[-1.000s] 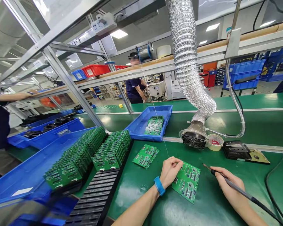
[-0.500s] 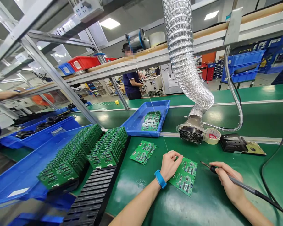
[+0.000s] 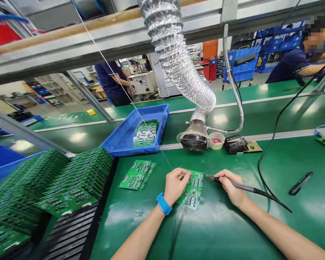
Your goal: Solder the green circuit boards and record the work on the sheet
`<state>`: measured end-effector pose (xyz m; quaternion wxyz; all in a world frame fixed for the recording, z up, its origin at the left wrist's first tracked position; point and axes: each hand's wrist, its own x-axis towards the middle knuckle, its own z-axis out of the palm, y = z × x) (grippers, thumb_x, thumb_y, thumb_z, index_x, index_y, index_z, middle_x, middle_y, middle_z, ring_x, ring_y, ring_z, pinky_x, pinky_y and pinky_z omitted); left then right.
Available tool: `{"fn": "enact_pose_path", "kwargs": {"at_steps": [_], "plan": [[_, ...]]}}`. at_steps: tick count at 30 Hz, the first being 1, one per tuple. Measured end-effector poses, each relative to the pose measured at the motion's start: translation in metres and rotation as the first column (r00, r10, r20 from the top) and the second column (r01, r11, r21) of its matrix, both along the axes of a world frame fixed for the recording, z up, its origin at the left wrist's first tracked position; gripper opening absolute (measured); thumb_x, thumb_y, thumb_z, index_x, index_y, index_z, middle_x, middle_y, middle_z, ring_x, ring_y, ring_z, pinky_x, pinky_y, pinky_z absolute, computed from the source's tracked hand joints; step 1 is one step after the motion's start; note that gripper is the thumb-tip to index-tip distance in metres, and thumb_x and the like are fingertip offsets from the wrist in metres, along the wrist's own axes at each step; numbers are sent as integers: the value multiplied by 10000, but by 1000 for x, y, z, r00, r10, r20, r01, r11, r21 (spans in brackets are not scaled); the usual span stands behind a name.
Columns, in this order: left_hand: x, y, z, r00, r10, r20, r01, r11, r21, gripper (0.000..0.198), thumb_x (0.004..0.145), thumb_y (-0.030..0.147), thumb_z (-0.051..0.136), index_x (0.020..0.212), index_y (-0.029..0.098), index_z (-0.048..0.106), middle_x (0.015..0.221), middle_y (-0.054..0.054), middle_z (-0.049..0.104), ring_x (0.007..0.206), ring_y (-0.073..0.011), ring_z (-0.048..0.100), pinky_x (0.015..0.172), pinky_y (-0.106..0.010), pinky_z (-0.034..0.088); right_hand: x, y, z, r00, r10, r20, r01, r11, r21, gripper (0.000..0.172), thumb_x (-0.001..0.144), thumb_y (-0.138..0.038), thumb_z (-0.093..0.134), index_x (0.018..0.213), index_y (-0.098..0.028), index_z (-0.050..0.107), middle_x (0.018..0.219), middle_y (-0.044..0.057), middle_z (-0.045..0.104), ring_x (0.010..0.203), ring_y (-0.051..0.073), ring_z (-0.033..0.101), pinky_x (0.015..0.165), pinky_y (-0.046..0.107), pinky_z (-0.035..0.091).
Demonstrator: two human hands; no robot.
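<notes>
A factory electronics line seen from head height, with a long green-matted workbench (image 3: 141, 231) filling the lower half of the view. A co-worker (image 3: 292, 65) in a dark polo shirt is across the bench at upper right, and another co-worker (image 3: 109, 81) stands farther back at a machine with a pressure gauge. A silver flexible duct (image 3: 165, 47) hangs from an overhead shelf beam (image 3: 70, 47) down to a fume extractor (image 3: 193, 141) with a round fan grille. Just to its right are a roll of tape (image 3: 216, 141) and a black soldering iron stand (image 3: 235, 144). At left, rows of green circuit boards (image 3: 78, 177) stand on edge in a black slotted rack (image 3: 70, 231). Beyond them, a blue plastic tray (image 3: 130, 133) holds a stack of boards (image 3: 145, 133), and a small pile of boards (image 3: 137, 176) lies on the mat. In the middle, one circuit board (image 3: 192, 193) lies flat. The left hand (image 3: 176, 186), wearing a blue wrist strap (image 3: 164, 203), rests on the board's left edge, its fingers curled closed. The right hand (image 3: 230, 187) grips a soldering iron (image 3: 241, 186) like a pen, fingers closed round the handle, its tip at the board's top right corner, too small to tell whether it touches
</notes>
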<state>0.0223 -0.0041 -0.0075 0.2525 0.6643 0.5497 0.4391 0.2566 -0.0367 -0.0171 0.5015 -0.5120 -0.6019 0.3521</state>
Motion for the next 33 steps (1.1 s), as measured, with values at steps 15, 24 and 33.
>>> {"fn": "enact_pose_path", "kwargs": {"at_steps": [15,24,33], "plan": [[6,-5,-3,988,-104,-110,109,993,41,237,886,310,619,707,177,699,613,15,530,547,-102,411,546,-241,292,-6,2,6,996,70,49,-66,995,-72,262,868,-301,453,805,-188,681,522,-24,527,508,144,534,508,247,415],[6,-5,-4,958,-144,-249,167,983,75,244,923,299,587,766,178,728,619,16,508,560,-102,429,566,-245,299,-6,2,5,996,83,30,-80,993,-86,260,873,-295,451,806,-186,678,538,-15,540,524,153,541,518,252,416],[5,-8,-2,954,-160,-254,190,977,96,225,928,282,595,777,181,728,629,18,512,560,-97,420,567,-247,291,-5,2,2,997,79,-1,-79,994,-81,251,873,-280,462,800,-190,685,469,-39,466,457,138,488,467,245,374]]}}
